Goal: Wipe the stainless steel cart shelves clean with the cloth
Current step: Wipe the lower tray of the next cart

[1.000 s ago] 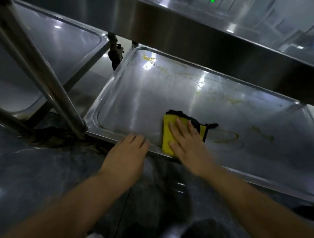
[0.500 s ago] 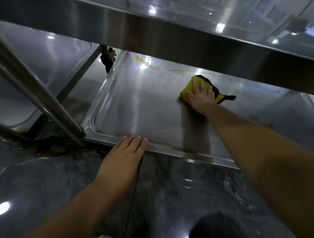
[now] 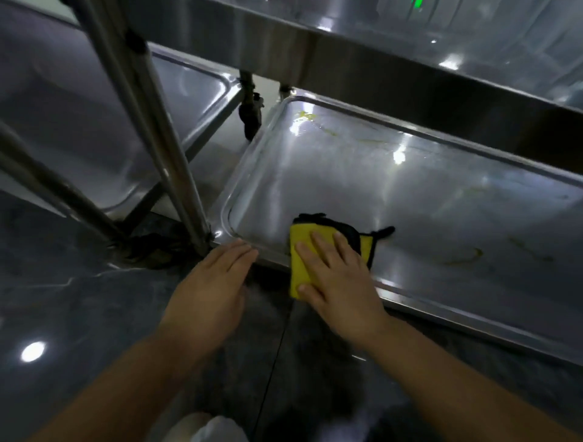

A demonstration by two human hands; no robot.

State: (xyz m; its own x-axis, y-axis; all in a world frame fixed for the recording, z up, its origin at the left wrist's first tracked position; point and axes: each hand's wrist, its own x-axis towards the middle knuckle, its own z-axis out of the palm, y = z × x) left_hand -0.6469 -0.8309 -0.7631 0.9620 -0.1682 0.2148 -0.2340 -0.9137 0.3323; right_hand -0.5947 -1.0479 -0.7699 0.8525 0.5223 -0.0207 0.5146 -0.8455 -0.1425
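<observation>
Dark glossy floor (image 3: pixel 79 299) lies under the cart. Your left hand (image 3: pixel 211 284) rests flat and empty, fingertips at the near rim of the bottom shelf (image 3: pixel 347 176). Just right of it, your right hand (image 3: pixel 340 277) presses the folded yellow cloth (image 3: pixel 298 268) with straight, spread fingers at the shelf's near edge. The cloth looks soft, light and likely to bunch, so keep your palm on its middle. Yellow streaks (image 3: pixel 467 257) lie further right.

**Around the work: floor, lights, a wheel**

A dark grey, polished stone-look floor (image 3: pixel 79 299) fills the lower view, crossed by one thin dark seam (image 3: pixel 274 362). A round white light reflection (image 3: pixel 32 351) glows on it at left. A blurred piece of white fabric (image 3: pixel 214 429) sits at the bottom edge. Farther back is a black caster wheel (image 3: pixel 250 115). A small green light (image 3: pixel 418 3) shines at the top.
</observation>
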